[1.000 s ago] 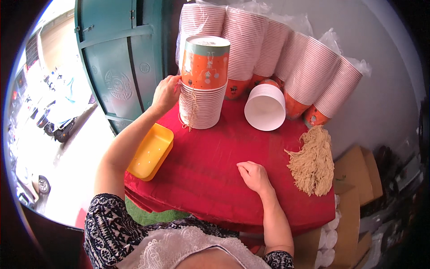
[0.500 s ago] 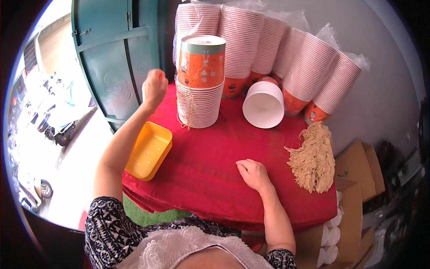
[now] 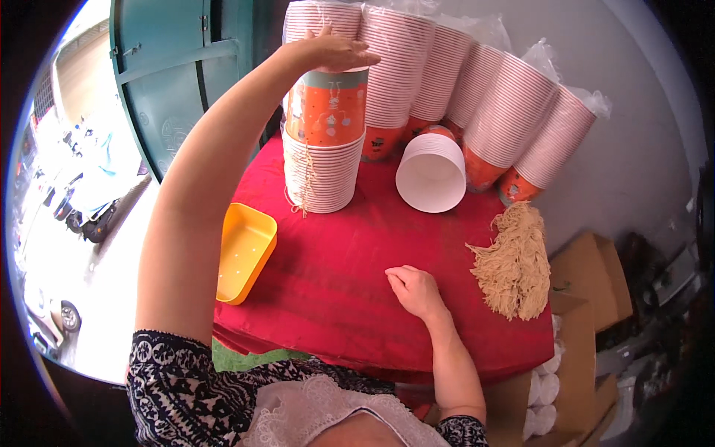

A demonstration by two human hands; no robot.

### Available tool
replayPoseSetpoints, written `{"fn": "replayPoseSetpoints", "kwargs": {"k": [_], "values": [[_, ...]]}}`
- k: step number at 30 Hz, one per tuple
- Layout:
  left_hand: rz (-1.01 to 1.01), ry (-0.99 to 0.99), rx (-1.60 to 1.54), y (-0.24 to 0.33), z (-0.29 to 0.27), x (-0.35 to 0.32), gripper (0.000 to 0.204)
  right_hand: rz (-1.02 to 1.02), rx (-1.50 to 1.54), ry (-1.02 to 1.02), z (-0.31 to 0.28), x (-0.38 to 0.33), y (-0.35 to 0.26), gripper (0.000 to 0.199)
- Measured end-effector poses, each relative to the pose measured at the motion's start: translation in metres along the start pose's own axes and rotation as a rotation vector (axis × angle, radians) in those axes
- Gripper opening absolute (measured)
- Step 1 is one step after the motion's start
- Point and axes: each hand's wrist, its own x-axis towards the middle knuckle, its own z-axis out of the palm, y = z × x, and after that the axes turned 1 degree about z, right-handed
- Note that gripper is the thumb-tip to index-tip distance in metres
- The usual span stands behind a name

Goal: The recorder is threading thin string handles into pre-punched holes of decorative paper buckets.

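Observation:
My left hand lies over the top of an upside-down orange and green paper bucket, its fingers stretched out. This bucket is the uppermost of a stack whose white rims show below it. A few thin beige strings hang down the side of the stack. My right hand rests on the red tablecloth with its fingers curled in, and nothing shows in it. To its right lies a thick bundle of beige strings. A single bucket lies on its side, its white inside facing me.
Tall plastic-wrapped stacks of buckets lean along the grey wall at the back. A yellow plastic tray sits at the left table edge, partly behind my left arm. Cardboard boxes stand to the right. A green metal door is at left.
My left hand has risen from beside the stack and swung right over its top, its fingers straightening. My right hand stays in place on the cloth. The view has shifted slightly.

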Motion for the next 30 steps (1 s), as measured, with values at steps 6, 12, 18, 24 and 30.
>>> {"fn": "replayPoseSetpoints", "kwargs": {"k": [6,12,18,24,30], "values": [[0.003,-0.113,-0.441,0.012,0.005,-0.005,0.08,0.031,-0.013,-0.026,-0.006,-0.002,-0.004,0.023],[-0.033,-0.086,-0.462,0.02,0.004,-0.013,0.082,0.025,-0.032,-0.038,-0.005,-0.003,-0.006,0.023],[-0.106,-0.198,-0.538,0.026,0.0,-0.004,0.094,0.048,-0.044,-0.015,-0.008,-0.006,-0.007,0.023],[0.077,0.035,-0.435,0.002,0.027,-0.002,0.082,0.013,-0.026,0.018,0.003,-0.001,-0.002,0.021],[0.232,1.113,-0.119,0.091,0.009,-0.043,0.023,0.041,0.01,0.062,0.004,-0.001,0.003,0.02]]}}
